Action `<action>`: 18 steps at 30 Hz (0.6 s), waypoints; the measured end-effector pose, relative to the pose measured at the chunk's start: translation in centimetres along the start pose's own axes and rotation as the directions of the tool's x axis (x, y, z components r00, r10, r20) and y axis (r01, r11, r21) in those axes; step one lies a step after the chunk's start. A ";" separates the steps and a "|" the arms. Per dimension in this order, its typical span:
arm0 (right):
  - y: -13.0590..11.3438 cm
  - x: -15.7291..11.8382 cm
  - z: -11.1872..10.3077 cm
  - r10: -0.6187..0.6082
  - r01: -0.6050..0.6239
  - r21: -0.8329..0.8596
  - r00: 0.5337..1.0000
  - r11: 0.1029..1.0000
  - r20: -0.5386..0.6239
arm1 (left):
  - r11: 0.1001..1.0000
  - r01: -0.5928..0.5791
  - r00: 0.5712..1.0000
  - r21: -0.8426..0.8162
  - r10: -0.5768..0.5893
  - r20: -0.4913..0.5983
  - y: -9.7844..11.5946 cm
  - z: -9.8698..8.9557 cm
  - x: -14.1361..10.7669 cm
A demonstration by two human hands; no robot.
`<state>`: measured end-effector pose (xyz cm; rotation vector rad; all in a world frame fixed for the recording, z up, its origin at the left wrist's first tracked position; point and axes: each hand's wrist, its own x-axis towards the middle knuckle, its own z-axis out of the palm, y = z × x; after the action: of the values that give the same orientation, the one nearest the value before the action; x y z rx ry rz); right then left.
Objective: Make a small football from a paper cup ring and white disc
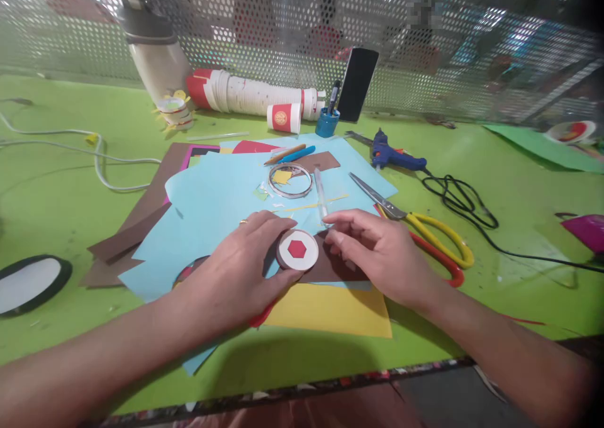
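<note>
My left hand (255, 252) is closed around the edge of a round paper disc (284, 256) with a white face and a brown rim. A red paper hexagon (297, 249) lies in the middle of its white face. Just to the right, my right hand (377, 245) has its fingers curled and its thumb close to them; whether something small is between them is hidden. A clear stick-like tube (321, 192) reaches up from near the right fingertips. Brown paper (346, 264) lies under that hand, and yellow paper (330, 308) is below the disc.
Scissors (401, 214) lie beside my right hand. Behind are a blue glue gun (396, 157) with a black cord, a tape ring (290, 194), pencils (296, 154), stacked paper cups (255, 94), a phone (358, 83) and a flask (158, 56). Blue sheets (202, 195) cover the middle.
</note>
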<state>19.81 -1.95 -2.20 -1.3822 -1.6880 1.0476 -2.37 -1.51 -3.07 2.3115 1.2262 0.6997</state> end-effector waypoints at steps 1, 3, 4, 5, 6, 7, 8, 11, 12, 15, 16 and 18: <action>0.1 -0.1 0.0 -0.006 0.006 -0.010 1.000 1.000 0.005 | 1.000 0.002 1.000 0.013 -0.002 -0.005 0.0 0.0 0.0; 0.2 -0.2 0.0 -0.024 0.024 -0.035 1.000 0.999 0.016 | 0.999 0.010 1.000 0.038 -0.010 -0.007 0.0 0.0 -0.2; 0.2 -0.3 0.0 -0.032 0.033 -0.045 0.999 0.998 0.022 | 0.999 0.014 1.000 0.048 -0.014 -0.007 0.0 0.0 -0.3; 0.2 -0.3 0.1 -0.041 0.043 -0.054 0.999 0.998 0.026 | 0.998 0.019 1.000 0.054 -0.018 -0.008 0.0 0.0 -0.3; 0.1 -0.3 0.1 -0.053 0.054 -0.062 0.998 0.997 0.026 | 0.998 0.023 1.000 0.057 -0.023 -0.008 -0.1 0.0 -0.4; 0.1 -0.4 0.1 -0.067 0.068 -0.071 0.998 0.995 0.021 | 0.998 0.026 1.000 0.060 -0.026 -0.007 -0.1 0.0 -0.4; 0.1 -0.4 0.1 -0.081 0.082 -0.080 0.997 0.993 0.014 | 0.998 0.025 1.000 0.060 -0.024 -0.003 -0.2 0.0 -0.4; 0.1 -0.3 0.2 -0.107 0.106 -0.113 0.994 0.988 -0.003 | 0.999 0.011 1.000 0.049 -0.011 0.003 -0.4 0.0 -0.4; 0.1 -0.3 0.2 -0.108 0.107 -0.119 0.994 0.987 -0.004 | 0.999 0.007 1.000 0.047 -0.007 0.006 -0.5 0.0 -0.4; 0.2 -0.3 0.3 -0.108 0.107 -0.113 0.994 0.988 -0.003 | 0.998 -0.010 1.000 0.058 0.010 0.012 -0.6 0.0 -0.4; 0.2 -0.3 0.3 -0.108 0.107 -0.108 0.994 0.988 -0.002 | 0.998 -0.021 1.000 0.067 0.021 0.011 -0.7 0.0 -0.4; 0.3 -0.3 0.3 -0.110 0.109 -0.104 0.994 0.989 -0.003 | 0.996 -0.042 0.999 0.078 0.041 0.010 -0.7 0.1 -0.4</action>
<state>19.71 -2.27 -2.63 -1.3403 -1.8129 0.9022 -2.93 -1.47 -3.58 2.4074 1.2255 0.6667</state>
